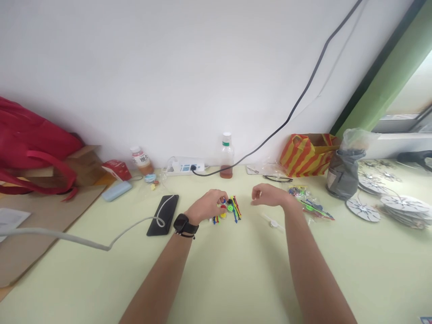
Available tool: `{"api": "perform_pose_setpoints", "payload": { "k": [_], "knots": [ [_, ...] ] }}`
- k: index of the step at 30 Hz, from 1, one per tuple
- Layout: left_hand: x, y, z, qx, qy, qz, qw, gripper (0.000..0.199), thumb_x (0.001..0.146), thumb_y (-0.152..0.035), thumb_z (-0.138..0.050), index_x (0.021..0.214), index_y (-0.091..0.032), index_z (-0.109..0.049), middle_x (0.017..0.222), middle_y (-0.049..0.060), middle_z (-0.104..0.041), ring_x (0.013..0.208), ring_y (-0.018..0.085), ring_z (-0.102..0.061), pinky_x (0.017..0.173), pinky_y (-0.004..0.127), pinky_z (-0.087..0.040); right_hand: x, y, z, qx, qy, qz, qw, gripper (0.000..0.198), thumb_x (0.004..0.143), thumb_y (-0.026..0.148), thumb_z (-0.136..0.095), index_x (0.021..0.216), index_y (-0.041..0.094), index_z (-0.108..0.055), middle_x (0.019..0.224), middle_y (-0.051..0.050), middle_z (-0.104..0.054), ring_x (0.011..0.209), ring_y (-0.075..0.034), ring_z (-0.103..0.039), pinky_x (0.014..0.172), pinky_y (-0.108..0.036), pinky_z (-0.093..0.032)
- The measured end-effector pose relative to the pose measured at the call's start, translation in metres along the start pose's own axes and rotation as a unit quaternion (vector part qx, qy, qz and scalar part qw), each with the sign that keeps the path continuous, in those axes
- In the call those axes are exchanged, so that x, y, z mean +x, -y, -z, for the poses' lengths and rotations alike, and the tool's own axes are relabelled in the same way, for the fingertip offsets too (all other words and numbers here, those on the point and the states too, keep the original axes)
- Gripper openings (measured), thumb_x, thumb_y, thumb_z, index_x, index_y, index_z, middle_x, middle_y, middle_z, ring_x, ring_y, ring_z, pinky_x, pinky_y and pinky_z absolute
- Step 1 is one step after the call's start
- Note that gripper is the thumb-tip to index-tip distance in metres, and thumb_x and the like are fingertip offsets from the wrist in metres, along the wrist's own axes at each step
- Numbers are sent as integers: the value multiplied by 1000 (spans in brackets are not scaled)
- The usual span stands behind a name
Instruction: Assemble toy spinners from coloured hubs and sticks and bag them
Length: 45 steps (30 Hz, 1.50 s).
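My left hand (209, 204), with a black watch on its wrist, reaches over a small group of coloured plastic pieces. Its thumb and fingertips are apart, and red and blue bits show beside them. Right of those fingertips lie a green round piece (230, 209), a black round piece (230, 201) and several thin arrow-shaped strips (237, 208) in red, yellow and blue. My right hand (268, 195) hovers to the right with curled fingers; whether anything is inside them is hidden. Below it on the table lies a white spinner-like piece (274, 223).
Clear bags of coloured parts (312, 204) lie at the right, near a grey bag (343, 174) and stacked white discs (405, 204). A bottle (227, 157) and a power strip (184, 166) stand by the wall. A black phone (164, 216) with a cable lies left.
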<state>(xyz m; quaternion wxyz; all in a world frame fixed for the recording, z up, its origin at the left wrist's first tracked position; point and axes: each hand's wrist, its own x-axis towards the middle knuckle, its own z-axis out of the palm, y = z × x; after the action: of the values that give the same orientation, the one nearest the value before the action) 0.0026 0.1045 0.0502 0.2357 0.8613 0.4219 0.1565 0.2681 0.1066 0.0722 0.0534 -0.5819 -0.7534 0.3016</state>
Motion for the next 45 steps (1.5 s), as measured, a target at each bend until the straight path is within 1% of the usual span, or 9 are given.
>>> {"api": "perform_pose_setpoints", "payload": {
  "k": [4,7,10,14,19,26,33,37,45],
  "knots": [
    [-1,-1,7,7,-12,-5,1000,21,78,-29,-72,98,-22,-71,90,5,-70,89,24,-66,71,29,-49,-34,-23,11,-50,45,-92,993,31,65,40,-84,83,21,-68,92,-4,-69,77,-20,-63,58,-26,-38],
    [-2,0,14,-12,-13,-1,1000,20,80,-32,-72,96,-21,-72,88,4,-70,80,21,-66,65,28,-48,-53,-35,-1,-85,114,-155,978,29,60,31,-84,79,20,-66,83,-3,-68,69,-19,-62,54,-26,-35],
    [-2,-2,19,-39,-29,-3,999,18,81,-32,-72,94,-20,-72,84,4,-71,74,19,-66,63,27,-49,-61,-38,-12,-41,85,-93,991,16,66,24,-76,75,19,-63,81,-2,-68,66,-16,-60,52,-25,-33],
    [-4,-18,24,-124,-63,-39,989,23,88,-38,-70,101,-19,-71,88,5,-73,75,17,-68,68,27,-54,-55,-12,-11,112,-23,14,993,17,81,36,-70,82,19,-66,73,-2,-68,64,-16,-61,56,-25,-41],
    [-5,-38,25,-247,-93,-86,961,33,87,-39,-76,111,-18,-69,110,8,-73,95,20,-71,91,32,-58,-34,41,-10,337,-33,164,927,30,84,46,-71,92,17,-71,73,-3,-69,67,-16,-64,68,-28,-51],
    [-5,-40,30,-271,-114,-106,950,19,91,-30,-70,103,-15,-73,99,8,-75,87,19,-72,86,31,-59,-9,60,-28,444,-59,188,874,10,82,23,-61,90,20,-55,74,1,-67,70,-16,-67,69,-29,-52],
    [-4,-25,16,-235,-30,-54,970,8,82,-21,-69,78,-15,-66,75,2,-71,69,15,-68,63,23,-53,1,41,-41,271,-124,145,943,8,85,19,-46,88,21,-54,68,6,-51,62,-12,-47,59,-23,-36],
    [-2,-16,7,-166,7,-49,985,11,76,-24,-76,74,-16,-69,73,2,-71,66,15,-65,63,24,-50,10,16,-42,87,-145,48,984,26,87,14,-47,108,18,-62,74,2,-59,68,-15,-54,64,-25,-38],
    [5,-10,-10,-57,88,-33,994,18,69,-32,-83,81,-19,-83,75,3,-72,66,16,-62,59,25,-43,20,-9,-59,20,-79,-21,996,28,79,11,-64,106,16,-65,88,-5,-69,71,-15,-60,61,-23,-37]
  ]
}}
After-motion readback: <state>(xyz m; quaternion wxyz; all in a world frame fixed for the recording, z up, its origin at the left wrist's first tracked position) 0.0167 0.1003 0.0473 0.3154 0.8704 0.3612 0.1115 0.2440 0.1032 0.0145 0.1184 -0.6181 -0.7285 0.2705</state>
